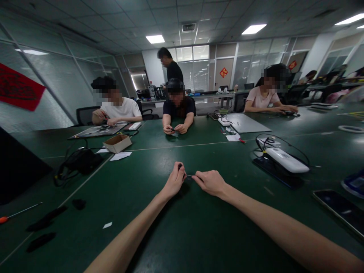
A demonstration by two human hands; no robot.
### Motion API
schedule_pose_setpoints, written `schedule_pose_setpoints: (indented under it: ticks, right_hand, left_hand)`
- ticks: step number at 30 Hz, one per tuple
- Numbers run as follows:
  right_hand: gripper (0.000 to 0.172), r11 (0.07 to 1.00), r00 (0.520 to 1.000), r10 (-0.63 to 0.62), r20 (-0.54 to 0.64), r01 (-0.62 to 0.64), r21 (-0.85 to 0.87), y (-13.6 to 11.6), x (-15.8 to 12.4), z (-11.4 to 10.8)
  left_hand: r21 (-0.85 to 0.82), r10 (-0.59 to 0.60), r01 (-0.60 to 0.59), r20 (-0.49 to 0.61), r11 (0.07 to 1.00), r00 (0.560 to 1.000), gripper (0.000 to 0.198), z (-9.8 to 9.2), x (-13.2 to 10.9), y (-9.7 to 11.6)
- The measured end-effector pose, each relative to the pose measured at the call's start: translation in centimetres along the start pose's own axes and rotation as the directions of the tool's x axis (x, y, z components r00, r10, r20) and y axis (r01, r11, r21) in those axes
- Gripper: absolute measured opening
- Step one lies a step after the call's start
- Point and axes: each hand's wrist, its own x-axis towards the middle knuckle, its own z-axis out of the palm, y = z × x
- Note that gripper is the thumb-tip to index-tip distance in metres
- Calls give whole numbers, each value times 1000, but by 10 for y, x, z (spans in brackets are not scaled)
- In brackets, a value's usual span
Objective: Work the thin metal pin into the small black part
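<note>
My left hand is closed around a small black object, whose top shows between thumb and fingers; its kind is unclear. Facing it, my right hand is closed too, fingers curled. A thin, light-coloured rod or strip spans the short gap between the two hands, its near end at the right fingertips. Whatever else the right fist encloses is hidden. Both hands are just above the green tabletop. Off to the left lie several black pieces and a screwdriver with an orange handle.
On the right are a white device with cables and a phone. A cardboard box and a black cabled bundle stand left. Across the table sit several people, one directly opposite; another person stands behind.
</note>
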Motion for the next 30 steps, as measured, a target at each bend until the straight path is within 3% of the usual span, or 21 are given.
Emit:
schedule_pose_setpoints:
  ticks: [5,10,17,30]
  right_hand:
    - [51,996,998,48,-44,-44,76,5,1,2]
    - [59,914,953,281,-113,-230,335,20,7,3]
    - [46,991,996,-16,-85,27,132,7,2,1]
    - [26,987,990,-38,-137,58,147,1,0,-1]
  left_hand:
    - [15,3,-3,28,1000,1000,30,0,-1,3]
    - [53,14,-18,71,998,997,28,1,-3,8]
    - [-120,-65,73,66,990,996,33,-4,1,3]
    - [-277,-114,132,78,952,990,36,-7,6,-4]
